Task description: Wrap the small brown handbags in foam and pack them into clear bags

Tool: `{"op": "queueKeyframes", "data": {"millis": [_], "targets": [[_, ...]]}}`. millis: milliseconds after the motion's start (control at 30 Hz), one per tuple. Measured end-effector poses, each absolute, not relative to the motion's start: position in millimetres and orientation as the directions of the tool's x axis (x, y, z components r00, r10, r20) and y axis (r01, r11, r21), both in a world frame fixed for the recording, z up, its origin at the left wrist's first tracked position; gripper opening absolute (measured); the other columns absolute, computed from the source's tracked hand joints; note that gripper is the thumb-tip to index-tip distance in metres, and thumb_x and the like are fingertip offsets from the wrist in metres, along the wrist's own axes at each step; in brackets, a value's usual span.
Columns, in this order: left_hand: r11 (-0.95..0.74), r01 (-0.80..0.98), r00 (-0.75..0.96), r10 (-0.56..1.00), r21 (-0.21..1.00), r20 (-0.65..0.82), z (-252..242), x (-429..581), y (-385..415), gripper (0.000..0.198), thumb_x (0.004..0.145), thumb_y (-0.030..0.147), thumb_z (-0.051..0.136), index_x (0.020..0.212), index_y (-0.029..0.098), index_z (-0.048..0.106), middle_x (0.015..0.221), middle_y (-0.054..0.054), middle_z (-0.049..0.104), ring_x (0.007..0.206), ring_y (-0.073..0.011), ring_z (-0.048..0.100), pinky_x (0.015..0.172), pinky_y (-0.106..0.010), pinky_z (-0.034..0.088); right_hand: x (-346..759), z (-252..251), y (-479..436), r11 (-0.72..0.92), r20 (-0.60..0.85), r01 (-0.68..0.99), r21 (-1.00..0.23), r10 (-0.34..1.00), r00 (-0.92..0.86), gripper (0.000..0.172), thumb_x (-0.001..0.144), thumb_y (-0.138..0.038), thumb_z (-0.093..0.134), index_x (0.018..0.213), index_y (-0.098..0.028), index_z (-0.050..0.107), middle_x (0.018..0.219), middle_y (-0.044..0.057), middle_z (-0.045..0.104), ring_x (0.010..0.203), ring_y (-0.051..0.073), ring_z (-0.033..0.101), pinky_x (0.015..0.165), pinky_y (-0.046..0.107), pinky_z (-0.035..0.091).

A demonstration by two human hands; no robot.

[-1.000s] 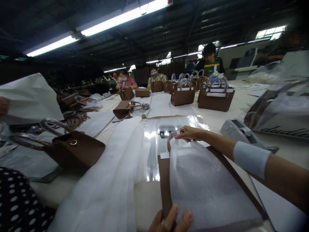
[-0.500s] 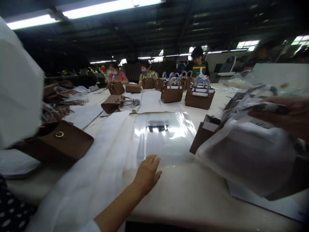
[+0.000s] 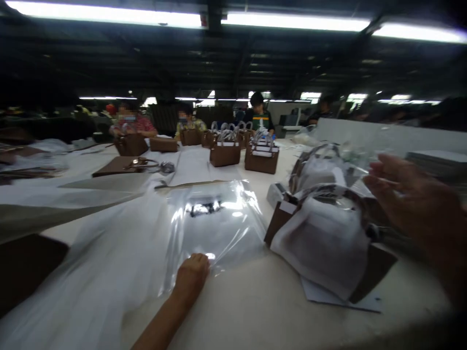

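1. Left hand: low in the view, resting on the lower edge of a clear plastic bag. Fingers hard to make out, so how far open the hand is and any grip on the plastic impossible to tell.
2. Right hand: raised at the right of the view, blurred, fingers loosely parted, forearm cut off by the frame. Just beside the clear film over the handbag's handles; any hold on that film impossible to tell.
3. Brown leather handbag: right of the plastic bag, on a white paper sheet on the pale surface. Mostly hidden under white foam wrap, with only a corner bearing a white tag and a strip at lower right showing.
4. Its handles: pointing up and away from the camera, blurred under the film. Long axis slanting from the corner with the tag down toward the right; body tilted.
5. Clear plastic bag: lying flat, glare across it, dark print unreadable, white foam sheet along its left side.
6. Farther along the surface: upright brown handbags and seated co-workers, small and blurred.
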State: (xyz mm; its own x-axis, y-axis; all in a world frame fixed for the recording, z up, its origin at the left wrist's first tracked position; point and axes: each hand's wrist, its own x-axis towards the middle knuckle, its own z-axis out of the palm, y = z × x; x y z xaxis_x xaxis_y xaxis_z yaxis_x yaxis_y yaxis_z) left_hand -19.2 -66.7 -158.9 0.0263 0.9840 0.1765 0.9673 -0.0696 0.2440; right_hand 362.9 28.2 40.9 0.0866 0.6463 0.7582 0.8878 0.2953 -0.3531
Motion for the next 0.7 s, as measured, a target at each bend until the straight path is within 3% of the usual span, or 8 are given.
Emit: {"op": "queueKeyframes", "data": {"millis": [133, 200, 267, 333, 433, 567, 633, 700], "targets": [[-0.020, 0.900, -0.043, 0.990, 0.436, 0.133, -149, -29, -52, 0.013, 0.076, 0.019, 0.045, 0.064, 0.017, 0.049, 0.065, -0.001, 0.057, 0.061, -0.0149, 0.052, 0.057, -0.026, 0.038, 326, 49, -6, 0.530, 0.830, 0.706, -0.469, 0.537, 0.149, 0.029, 0.085, -0.034, 0.049, 0.110, -0.021, 0.056, 0.100, 0.007, 0.063, 0.088, 0.018, 0.061, 0.078, 0.030, 0.049], [0.009, 0.849, -0.056, 0.996, 0.529, 0.073, -143, -33, -46, 0.017, 0.075, 0.026, 0.048, 0.061, 0.017, 0.048, 0.060, 0.002, 0.055, 0.058, -0.0132, 0.051, 0.055, -0.023, 0.037, 299, 34, -17, 0.599, 0.772, 0.637, -0.485, 0.635, -0.010, 0.022, 0.084, -0.030, 0.052, 0.102, -0.021, 0.058, 0.095, 0.005, 0.063, 0.086, 0.016, 0.061, 0.078, 0.028, 0.048], [0.039, 0.791, -0.065, 0.998, 0.610, 0.019, -139, -38, -43, 0.026, 0.078, 0.036, 0.046, 0.060, 0.017, 0.049, 0.056, 0.003, 0.054, 0.055, -0.0119, 0.051, 0.053, -0.022, 0.038, 268, 7, -22, 0.645, 0.613, 0.579, -0.498, 0.734, -0.291, 0.017, 0.084, -0.027, 0.052, 0.097, -0.021, 0.060, 0.094, 0.003, 0.063, 0.085, 0.015, 0.060, 0.077, 0.026, 0.048], [0.073, 0.740, -0.097, 0.995, 0.669, -0.002, -136, -43, -39, 0.032, 0.080, 0.041, 0.041, 0.062, 0.017, 0.051, 0.056, 0.003, 0.053, 0.054, -0.0112, 0.051, 0.052, -0.021, 0.038, 231, -24, -23, 0.703, 0.471, 0.474, -0.531, 0.709, -0.524, 0.017, 0.086, -0.026, 0.047, 0.096, -0.021, 0.060, 0.094, 0.003, 0.063, 0.085, 0.014, 0.059, 0.076, 0.024, 0.048], [0.083, 0.692, -0.165, 0.985, 0.717, 0.045, -131, -47, -35, 0.030, 0.081, 0.039, 0.040, 0.067, 0.016, 0.053, 0.060, 0.003, 0.055, 0.057, -0.0113, 0.051, 0.055, -0.022, 0.039, 176, -61, -16, 0.781, 0.478, 0.301, -0.548, 0.587, -0.653, 0.021, 0.089, -0.023, 0.041, 0.097, -0.019, 0.060, 0.094, 0.004, 0.063, 0.083, 0.013, 0.058, 0.076, 0.024, 0.048], [0.013, 0.677, -0.206, 0.963, 0.736, 0.173, -118, -40, -33, 0.025, 0.083, 0.036, 0.040, 0.072, 0.017, 0.053, 0.067, 0.002, 0.056, 0.064, -0.0112, 0.051, 0.062, -0.023, 0.040, 129, -72, 2, 0.876, 0.575, 0.348, -0.333, 0.481, -0.662, 0.024, 0.087, -0.015, 0.042, 0.105, -0.017, 0.057, 0.111, 0.008, 0.057, 0.096, 0.018, 0.054, 0.081, 0.031, 0.046], [-0.024, 0.684, -0.205, 0.953, 0.730, 0.224, -115, -34, -33, 0.023, 0.082, 0.037, 0.044, 0.070, 0.018, 0.052, 0.069, 0.002, 0.055, 0.065, -0.0111, 0.051, 0.063, -0.023, 0.040, 120, -69, 12, 0.876, 0.491, 0.444, -0.188, 0.475, -0.730, 0.035, 0.084, -0.007, 0.040, 0.115, -0.019, 0.051, 0.119, 0.009, 0.052, 0.095, 0.020, 0.055, 0.073, 0.031, 0.047], [-0.051, 0.696, -0.190, 0.949, 0.717, 0.252, -117, -29, -35, 0.022, 0.080, 0.036, 0.050, 0.068, 0.018, 0.051, 0.068, 0.002, 0.054, 0.064, -0.0111, 0.049, 0.063, -0.023, 0.039, 119, -70, 21, 0.872, 0.316, 0.479, -0.099, 0.484, -0.816, 0.035, 0.082, -0.004, 0.040, 0.109, -0.020, 0.053, 0.109, 0.008, 0.056, 0.083, 0.018, 0.057, 0.061, 0.026, 0.045]]}}
